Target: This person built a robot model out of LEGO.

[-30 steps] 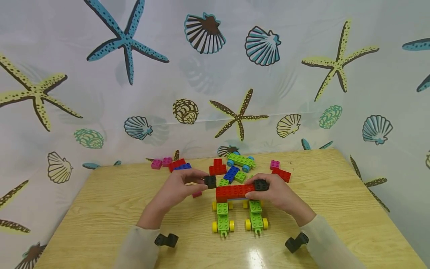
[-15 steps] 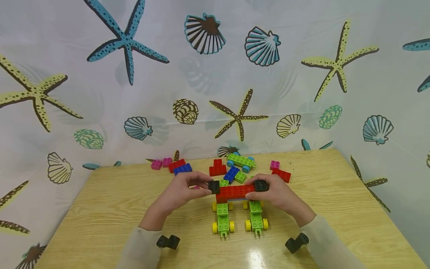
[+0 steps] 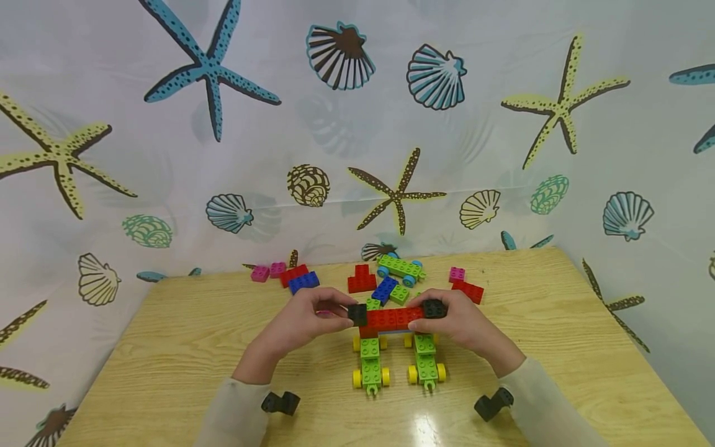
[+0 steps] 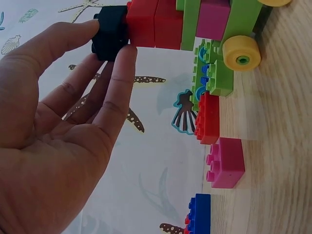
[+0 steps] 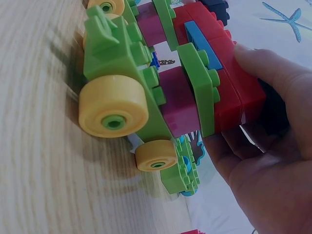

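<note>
My left hand (image 3: 298, 326) pinches a black brick (image 3: 357, 315) between thumb and fingers, at the left end of a row of red bricks (image 3: 385, 319). In the left wrist view, this black brick (image 4: 110, 33) touches the red bricks (image 4: 155, 22). My right hand (image 3: 460, 320) grips the row near its right end, thumb on the near side, beside a second black brick (image 3: 434, 308). The row spans two green wheeled bases (image 3: 371, 370) with yellow wheels. Green plates, pink bricks (image 5: 178, 100) and a blue piece (image 5: 202, 44) show beneath the red in the right wrist view.
Behind the build lie a green car base with blue wheels (image 3: 400, 266), a stepped red stack (image 3: 362, 279) and a blue brick (image 3: 385, 290). Other bricks include a blue one (image 3: 304, 282) at left and a red one (image 3: 468, 292) at right. A patterned cloth (image 3: 357, 124) hangs behind the table.
My left hand has moved slightly right and down, bringing its black brick from beside the red row onto its left end. My right hand has stayed in place.
</note>
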Action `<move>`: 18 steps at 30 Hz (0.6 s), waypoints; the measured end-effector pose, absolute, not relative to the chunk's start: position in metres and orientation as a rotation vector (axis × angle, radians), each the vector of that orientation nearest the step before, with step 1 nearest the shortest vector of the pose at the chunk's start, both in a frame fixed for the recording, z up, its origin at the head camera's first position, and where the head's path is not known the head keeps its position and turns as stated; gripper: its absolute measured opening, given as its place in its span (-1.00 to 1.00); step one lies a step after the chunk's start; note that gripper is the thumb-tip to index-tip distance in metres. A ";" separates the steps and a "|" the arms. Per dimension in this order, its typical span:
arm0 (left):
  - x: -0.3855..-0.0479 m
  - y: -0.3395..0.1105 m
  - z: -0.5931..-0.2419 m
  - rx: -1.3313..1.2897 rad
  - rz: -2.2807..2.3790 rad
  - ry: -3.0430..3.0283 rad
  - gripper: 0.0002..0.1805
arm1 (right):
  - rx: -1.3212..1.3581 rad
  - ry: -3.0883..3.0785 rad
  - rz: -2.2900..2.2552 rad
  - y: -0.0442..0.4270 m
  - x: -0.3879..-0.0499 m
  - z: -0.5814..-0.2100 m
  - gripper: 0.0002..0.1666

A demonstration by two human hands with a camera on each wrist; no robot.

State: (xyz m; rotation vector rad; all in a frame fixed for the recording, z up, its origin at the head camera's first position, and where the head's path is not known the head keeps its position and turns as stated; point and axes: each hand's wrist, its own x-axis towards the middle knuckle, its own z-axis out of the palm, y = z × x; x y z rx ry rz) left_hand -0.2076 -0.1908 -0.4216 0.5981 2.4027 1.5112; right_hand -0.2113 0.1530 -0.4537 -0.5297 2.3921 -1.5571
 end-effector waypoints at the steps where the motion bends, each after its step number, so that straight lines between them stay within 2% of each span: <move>1: -0.208 -0.191 -0.422 0.603 1.515 2.401 -0.67 | -0.529 2.389 -1.559 0.153 -0.211 -0.454 -0.62; 18: -0.206 -0.188 -0.419 0.613 1.495 2.409 -0.72 | -0.520 2.391 -1.554 0.153 -0.209 -0.452 -0.61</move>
